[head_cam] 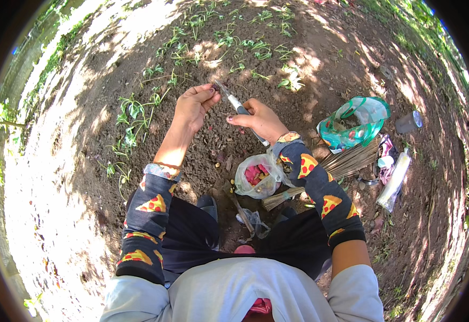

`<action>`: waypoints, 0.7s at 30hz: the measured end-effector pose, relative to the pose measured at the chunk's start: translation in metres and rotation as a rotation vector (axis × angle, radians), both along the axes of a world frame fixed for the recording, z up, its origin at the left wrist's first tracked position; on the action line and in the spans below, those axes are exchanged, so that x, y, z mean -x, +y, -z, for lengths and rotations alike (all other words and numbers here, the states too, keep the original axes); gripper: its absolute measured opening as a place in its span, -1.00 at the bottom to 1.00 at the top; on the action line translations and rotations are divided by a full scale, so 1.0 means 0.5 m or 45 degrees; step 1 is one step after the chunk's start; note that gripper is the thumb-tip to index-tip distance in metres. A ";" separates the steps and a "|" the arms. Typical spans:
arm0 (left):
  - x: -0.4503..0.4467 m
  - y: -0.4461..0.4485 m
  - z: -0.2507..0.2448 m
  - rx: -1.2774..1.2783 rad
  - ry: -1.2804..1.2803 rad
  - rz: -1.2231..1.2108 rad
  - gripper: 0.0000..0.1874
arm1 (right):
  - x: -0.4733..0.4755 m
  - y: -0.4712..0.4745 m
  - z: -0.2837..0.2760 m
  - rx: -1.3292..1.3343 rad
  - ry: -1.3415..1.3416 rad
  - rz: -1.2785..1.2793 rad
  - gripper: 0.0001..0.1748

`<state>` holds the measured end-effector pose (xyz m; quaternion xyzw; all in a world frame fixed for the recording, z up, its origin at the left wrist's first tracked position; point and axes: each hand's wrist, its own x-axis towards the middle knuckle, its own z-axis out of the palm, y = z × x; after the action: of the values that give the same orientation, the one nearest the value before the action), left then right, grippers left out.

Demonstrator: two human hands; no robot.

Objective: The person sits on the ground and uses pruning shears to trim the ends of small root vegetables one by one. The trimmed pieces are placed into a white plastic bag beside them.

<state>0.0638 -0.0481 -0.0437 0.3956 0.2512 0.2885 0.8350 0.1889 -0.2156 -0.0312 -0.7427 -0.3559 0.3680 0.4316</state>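
My right hand [262,120] is closed round a knife [236,104] with a grey and white handle, its narrow blade slanting up to the left. At the blade's tip, my left hand [196,105] pinches a small dark purplish piece [216,87] between thumb and fingers; what it is cannot be told. Both hands are above bare dug soil. Below my right hand, an open clear plastic bag [241,183] contains pink and yellowish bits. Uprooted-looking or wilting green seedlings [132,108] lie on the soil left of my left hand, and more grow beyond both hands.
On the right lie a green-trimmed bag [351,131], a bundle of thin sticks [349,157], a cup-like container [409,122], patterned cloth [386,151] and a roll in clear plastic [395,181]. Between my feet are a long-handled tool [243,215] and crumpled clear plastic [258,225].
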 end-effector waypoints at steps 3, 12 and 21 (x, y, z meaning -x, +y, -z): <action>0.000 0.001 0.007 -0.028 0.045 -0.007 -0.90 | 0.010 -0.011 -0.005 -0.037 -0.109 -0.079 -0.23; 0.001 -0.019 0.001 -0.185 0.131 -0.004 -0.93 | 0.016 -0.018 -0.029 0.004 -0.259 -0.098 -0.31; 0.004 -0.013 0.007 -0.092 0.194 0.043 -0.92 | 0.011 -0.023 -0.016 -0.029 -0.358 -0.133 -0.45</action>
<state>0.0617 -0.0545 -0.0470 0.4504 0.2969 0.2523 0.8034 0.1833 -0.2269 -0.0232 -0.7624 -0.4552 0.2784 0.3662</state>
